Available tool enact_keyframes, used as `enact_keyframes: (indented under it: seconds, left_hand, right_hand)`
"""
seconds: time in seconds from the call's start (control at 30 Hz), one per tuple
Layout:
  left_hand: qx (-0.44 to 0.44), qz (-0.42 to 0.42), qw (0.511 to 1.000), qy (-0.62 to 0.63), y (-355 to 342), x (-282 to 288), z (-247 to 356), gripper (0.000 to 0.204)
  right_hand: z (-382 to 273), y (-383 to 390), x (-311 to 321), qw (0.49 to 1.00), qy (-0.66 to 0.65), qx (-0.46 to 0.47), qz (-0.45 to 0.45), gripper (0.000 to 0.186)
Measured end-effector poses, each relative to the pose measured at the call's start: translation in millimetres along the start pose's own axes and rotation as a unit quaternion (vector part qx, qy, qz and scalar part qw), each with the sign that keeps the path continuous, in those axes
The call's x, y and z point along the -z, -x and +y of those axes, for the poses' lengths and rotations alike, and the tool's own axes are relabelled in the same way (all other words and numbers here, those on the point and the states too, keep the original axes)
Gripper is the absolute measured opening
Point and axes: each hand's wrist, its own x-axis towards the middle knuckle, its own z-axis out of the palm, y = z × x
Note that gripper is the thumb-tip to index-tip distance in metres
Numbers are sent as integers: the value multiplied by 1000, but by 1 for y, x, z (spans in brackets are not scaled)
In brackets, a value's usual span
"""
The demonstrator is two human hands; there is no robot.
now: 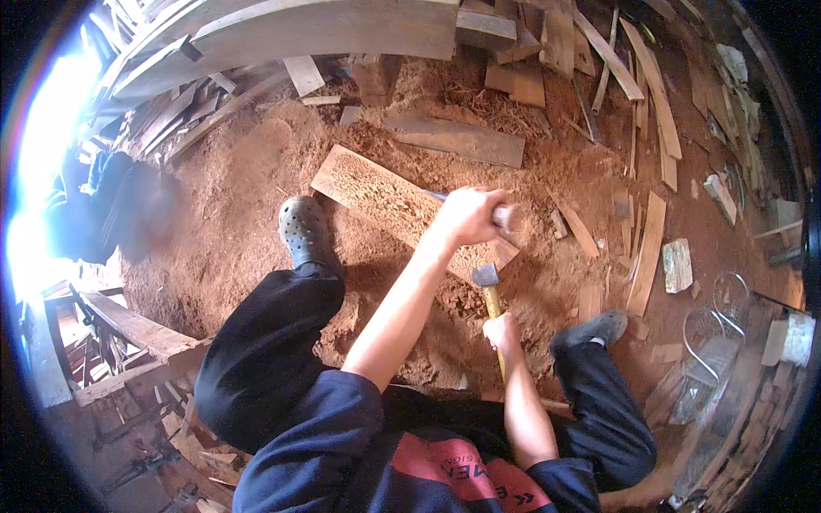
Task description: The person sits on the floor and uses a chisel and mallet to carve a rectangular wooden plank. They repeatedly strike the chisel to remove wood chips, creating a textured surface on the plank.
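A wooden board (376,190) lies at a slant on the sawdust-covered ground in front of me, its top strewn with chips. My left hand (472,217) is closed round a tool with a rounded handle end (506,218), held over the board's right half. A short bluish metal part (435,195) shows on the other side of that hand; it looks like a chisel, partly hidden by my fingers. Lower down, my right hand (503,332) grips a hammer by its yellow handle (493,301). The grey hammer head (485,274) is close to the board's near right edge.
My shoes, the left one (304,229) and the right one (590,332), flank the board. A flat plank (457,139) lies beyond it. Large timber (333,30) spans the far side. Offcuts (647,256) litter the right. A blurred person in dark clothes (115,205) is at the left.
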Motion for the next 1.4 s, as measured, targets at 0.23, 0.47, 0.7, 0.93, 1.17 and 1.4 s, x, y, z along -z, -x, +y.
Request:
enact_keyframes:
  seconds: [0.23, 0.47, 0.7, 0.93, 1.17, 1.4]
  left_hand:
    - [32, -79, 953, -291, 57, -33, -104, 33]
    - [22, -129, 946, -296, 55, -44, -105, 38]
    - [65, -271, 892, -356, 16, 18, -92, 32]
    - [166, -362, 847, -353, -42, 175, -57, 41]
    - [34, 321, 938, 128, 83, 361, -81, 41]
    - [425, 301, 780, 346, 326, 202, -135, 36]
  right_hand:
    - [23, -32, -16, 1000, 3, 20, -12, 23]
    - [30, -30, -13, 1000, 7, 13, 5, 29]
    - [4, -3, 3, 999, 19, -7, -26, 25]
    - [6, -2, 9, 1000, -7, 20, -14, 25]
    - [6, -6, -2, 999, -13, 25, -19, 15]
    - [16, -21, -14, 998, 10, 58, 28, 18]
